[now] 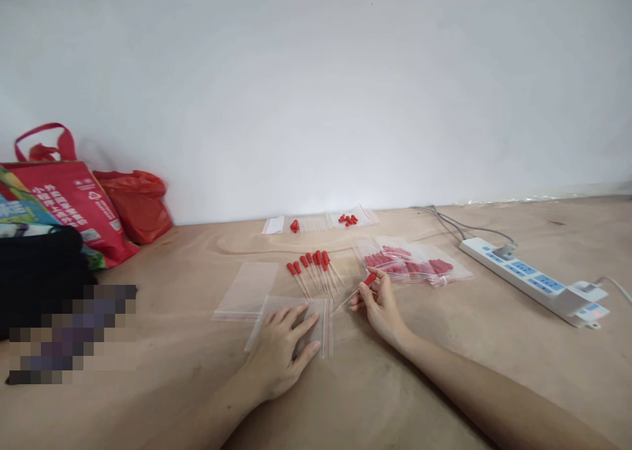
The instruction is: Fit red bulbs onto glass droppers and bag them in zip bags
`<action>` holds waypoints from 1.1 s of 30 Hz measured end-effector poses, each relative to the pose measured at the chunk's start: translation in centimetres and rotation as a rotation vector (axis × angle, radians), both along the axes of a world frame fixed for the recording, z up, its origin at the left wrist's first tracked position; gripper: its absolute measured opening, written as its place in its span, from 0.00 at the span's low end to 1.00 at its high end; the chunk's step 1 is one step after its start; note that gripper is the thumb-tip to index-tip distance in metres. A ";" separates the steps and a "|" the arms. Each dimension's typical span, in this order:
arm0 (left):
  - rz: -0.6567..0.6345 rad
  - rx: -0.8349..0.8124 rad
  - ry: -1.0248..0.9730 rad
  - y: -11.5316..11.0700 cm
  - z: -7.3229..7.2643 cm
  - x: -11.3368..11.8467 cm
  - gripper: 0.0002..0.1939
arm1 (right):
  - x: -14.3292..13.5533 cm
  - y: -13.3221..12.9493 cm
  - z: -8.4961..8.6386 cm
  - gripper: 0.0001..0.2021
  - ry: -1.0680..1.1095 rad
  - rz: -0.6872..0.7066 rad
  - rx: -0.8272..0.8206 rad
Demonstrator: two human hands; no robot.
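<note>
My right hand (378, 305) pinches a dropper (370, 279) by its red rubber bulb. The dropper's thin clear tube slants down to the left, its tip close to the open-looking edge of a clear zip bag (323, 325). My left hand (286, 345) lies on that bag with fingers spread. Just beyond, several loose droppers (317, 259) are fanned out on the table, red bulbs pointing away from me. Another flat zip bag (244, 289) lies to the left, partly under the first. Filled bags of red-bulbed droppers (409, 266) are piled beyond my right hand.
Near the wall lie bags with red bulbs and clear tubes (309, 224). A white power strip (533, 280) with grey cables stands at the right. A red shopping bag (99, 206), a red plastic bag (141, 206) and a black cloth item (39, 272) occupy the left.
</note>
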State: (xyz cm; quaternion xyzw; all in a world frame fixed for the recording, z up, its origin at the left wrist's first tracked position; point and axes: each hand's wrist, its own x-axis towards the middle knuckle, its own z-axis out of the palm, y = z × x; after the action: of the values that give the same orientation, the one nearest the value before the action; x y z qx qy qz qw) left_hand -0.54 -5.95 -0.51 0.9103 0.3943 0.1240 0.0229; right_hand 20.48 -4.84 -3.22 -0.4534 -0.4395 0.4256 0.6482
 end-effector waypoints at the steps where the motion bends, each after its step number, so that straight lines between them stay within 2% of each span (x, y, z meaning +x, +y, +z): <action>1: 0.001 0.000 -0.001 0.0 0.0 0.0 0.20 | -0.1 -0.1 0.1 0.23 0.033 0.019 -0.013; 7: 0.014 -0.013 -0.032 0.1 -0.1 0.0 0.21 | -0.4 -0.7 0.6 0.23 0.172 0.243 -0.132; 12: 0.019 -0.021 -0.072 0.3 -0.6 -0.1 0.22 | 0.1 -1.3 0.8 0.18 -0.030 0.392 -0.163; 16: 0.005 -0.034 -0.109 0.3 -0.6 -0.1 0.21 | -0.2 -1.8 0.8 0.16 -0.182 0.509 -0.116; 20: -0.006 -0.058 -0.120 0.1 -0.2 0.1 0.21 | -1.0 -2.2 1.0 0.15 -0.188 0.634 -0.012; 24: -0.006 -0.063 -0.134 0.0 -0.1 0.2 0.20 | -1.7 -2.5 1.2 0.17 -0.170 0.728 -0.034; 27: -0.016 -0.059 -0.151 0.0 -0.2 0.1 0.20 | -1.6 -2.4 1.5 0.17 -0.107 0.762 -0.071; 33: -0.008 -0.102 -0.212 0.4 0.0 -0.7 0.17 | 0.7 -0.9 1.6 0.17 -0.097 0.667 -0.175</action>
State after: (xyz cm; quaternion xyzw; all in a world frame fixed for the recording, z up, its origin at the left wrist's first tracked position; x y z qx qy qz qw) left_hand -1.22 -5.59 -0.55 0.8912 0.3919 0.1993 0.1115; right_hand 21.16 -5.70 -1.65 -0.3585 -0.5555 0.6281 0.4104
